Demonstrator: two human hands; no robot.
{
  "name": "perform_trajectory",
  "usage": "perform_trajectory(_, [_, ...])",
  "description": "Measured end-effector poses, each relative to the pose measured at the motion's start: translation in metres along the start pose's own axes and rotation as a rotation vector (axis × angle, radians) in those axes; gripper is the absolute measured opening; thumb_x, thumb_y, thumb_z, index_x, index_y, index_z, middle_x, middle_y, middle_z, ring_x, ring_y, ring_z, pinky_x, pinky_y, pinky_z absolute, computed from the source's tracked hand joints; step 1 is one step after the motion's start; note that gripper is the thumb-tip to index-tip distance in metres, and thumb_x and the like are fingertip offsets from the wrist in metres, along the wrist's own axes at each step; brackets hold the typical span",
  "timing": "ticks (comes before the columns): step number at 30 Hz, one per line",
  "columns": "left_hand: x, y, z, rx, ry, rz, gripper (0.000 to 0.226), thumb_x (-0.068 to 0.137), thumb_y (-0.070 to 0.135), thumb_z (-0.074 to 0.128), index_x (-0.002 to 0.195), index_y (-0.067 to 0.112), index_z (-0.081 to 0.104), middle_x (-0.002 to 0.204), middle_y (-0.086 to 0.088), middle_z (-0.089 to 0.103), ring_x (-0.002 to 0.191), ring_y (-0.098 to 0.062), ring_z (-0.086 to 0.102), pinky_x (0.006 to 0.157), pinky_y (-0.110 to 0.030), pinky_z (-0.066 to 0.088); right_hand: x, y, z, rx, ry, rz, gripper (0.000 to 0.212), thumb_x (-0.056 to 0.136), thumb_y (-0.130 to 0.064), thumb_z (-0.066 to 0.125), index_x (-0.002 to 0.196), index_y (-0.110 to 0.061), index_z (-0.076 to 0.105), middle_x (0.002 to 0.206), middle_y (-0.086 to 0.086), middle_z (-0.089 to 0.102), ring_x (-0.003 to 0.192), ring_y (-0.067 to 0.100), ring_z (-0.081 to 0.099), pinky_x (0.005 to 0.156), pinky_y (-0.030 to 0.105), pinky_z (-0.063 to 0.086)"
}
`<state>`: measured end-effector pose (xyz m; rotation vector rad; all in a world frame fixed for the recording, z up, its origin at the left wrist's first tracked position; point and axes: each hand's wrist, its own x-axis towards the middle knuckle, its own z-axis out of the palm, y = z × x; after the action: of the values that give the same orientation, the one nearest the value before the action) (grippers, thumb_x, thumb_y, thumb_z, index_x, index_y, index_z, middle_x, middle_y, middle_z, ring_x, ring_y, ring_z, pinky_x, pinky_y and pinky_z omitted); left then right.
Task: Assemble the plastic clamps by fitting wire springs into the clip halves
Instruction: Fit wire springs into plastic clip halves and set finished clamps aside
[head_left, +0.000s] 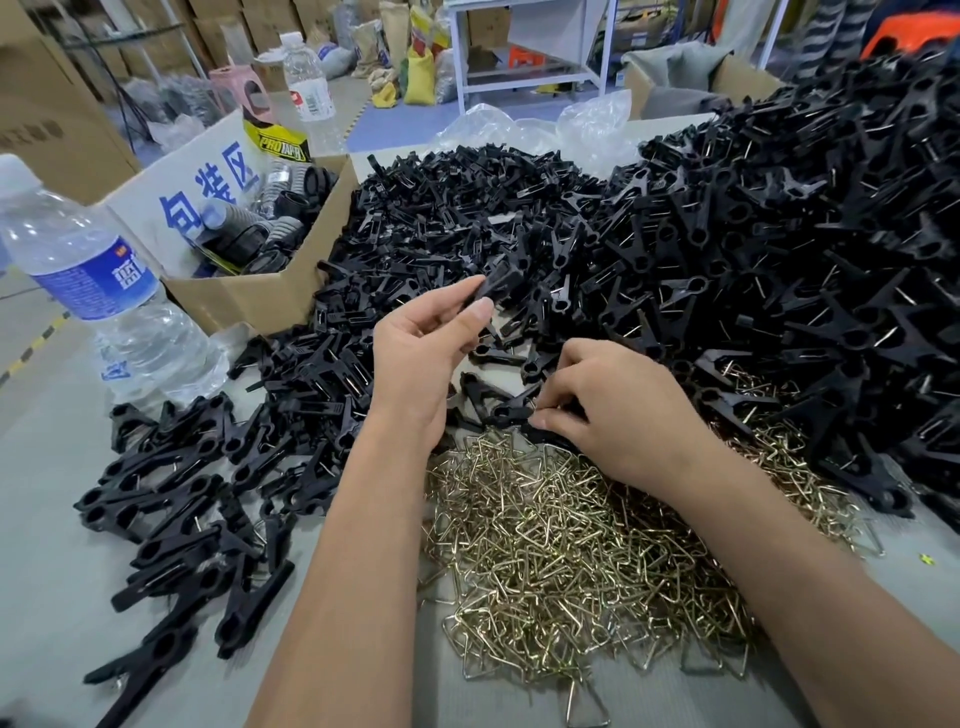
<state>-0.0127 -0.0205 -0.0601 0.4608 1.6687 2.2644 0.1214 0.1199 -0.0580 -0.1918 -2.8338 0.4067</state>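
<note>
While a water bottle (88, 280) stands at the far left edge, assembled black clamps (171, 525) lie scattered across the lower left of the table (47, 519). Just above them, an open cardboard box (249, 296) holds dark ribbed parts. Moving to centre frame, the left hand (421, 358) is raised, pinching one black clip half (496, 288) between thumb and fingertips. Behind it spreads a big heap of loose clip halves (467, 208). Below, the brass-coloured wire springs (561, 551) fill the lower middle in a tangled pile. The right hand (613, 410) sits low at the top edge of that pile, fingers curled onto a small black piece (511, 413); exactly what it grips, I cannot tell. Far right, a tall mound of finished clamps (831, 260) climbs to the upper corner.
</note>
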Motion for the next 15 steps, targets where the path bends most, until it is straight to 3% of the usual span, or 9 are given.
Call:
perform_trajectory(5, [0.001,-0.002,0.0,0.02,0.006,0.01,0.028,0.086,0.002,0.079,0.112,0.01,0.079,0.083,0.005,0.073,0.079,-0.006,0.066,0.079,-0.021,0.054,0.004,-0.004,0.007,0.107,0.133,0.061,0.017,0.1,-0.032,0.066,0.099,-0.019,0.078,0.094,-0.01,0.056,0.082,0.012,0.059,0.075,0.034,0.054])
perform_trajectory(9, [0.001,-0.002,-0.002,0.022,0.03,0.022,0.029,0.086,0.001,0.079,0.113,0.011,0.079,0.085,0.007,0.075,0.082,-0.006,0.067,0.082,-0.022,0.055,0.01,0.007,0.007,0.235,0.409,0.176,0.015,0.1,-0.016,0.068,0.104,-0.008,0.08,0.091,-0.001,0.062,0.079,0.01,0.06,0.074,0.019,0.053])
perform_trajectory(13, [0.002,-0.003,-0.002,0.035,0.024,0.025,0.03,0.083,0.0,0.081,0.112,0.009,0.079,0.092,0.003,0.078,0.088,-0.009,0.069,0.086,-0.024,0.056,0.007,0.015,0.001,0.315,0.553,0.174,0.012,0.096,-0.013,0.073,0.104,-0.01,0.082,0.09,0.002,0.072,0.081,0.011,0.065,0.079,0.01,0.05])
perform_trajectory(15, [0.002,-0.003,-0.001,0.051,0.018,0.028,0.032,0.08,0.001,0.082,0.111,0.009,0.079,0.099,-0.003,0.078,0.094,-0.013,0.07,0.091,-0.028,0.057,0.004,0.019,-0.002,0.297,0.532,0.106,0.012,0.093,-0.01,0.076,0.104,-0.009,0.082,0.093,0.002,0.073,0.083,0.012,0.066,0.082,0.018,0.055])
